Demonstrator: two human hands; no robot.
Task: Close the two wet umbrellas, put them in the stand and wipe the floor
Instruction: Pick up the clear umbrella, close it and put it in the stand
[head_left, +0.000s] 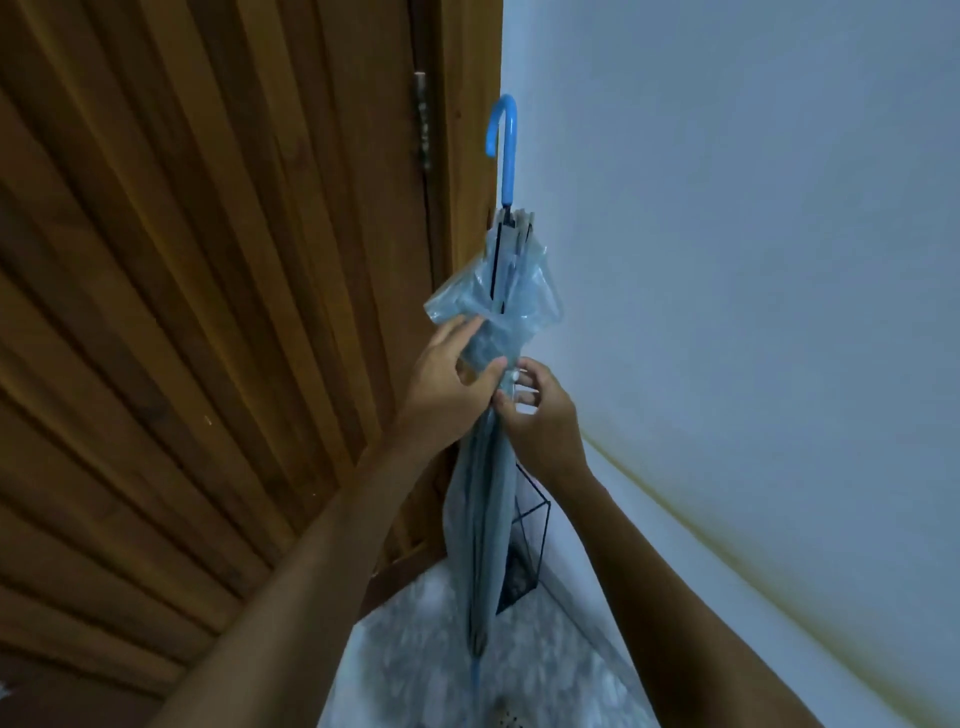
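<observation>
Both hands met at the waist of the translucent pale-blue plastic umbrella (485, 519): the left hand (457, 379) curled round the bunched folds, and the right hand (540, 415) pinched what looked like the tie strap. Winding the slick, crinkled film tight before fastening would likely help it slip in cleanly. The umbrella's tip pointed down and its glossy blue hooked handle (506, 150) up. Just behind the umbrella stood the thin black wire stand (535, 540), and beyond it the ribbed wooden door (208, 312).

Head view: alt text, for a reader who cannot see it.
Two hands, the left grip and right grip, hold a folded pale-blue umbrella upright around its bunched canopy, blue hooked handle up, tip toward the floor. A black wire stand sits behind it in the corner between a wooden door and a pale wall.
</observation>
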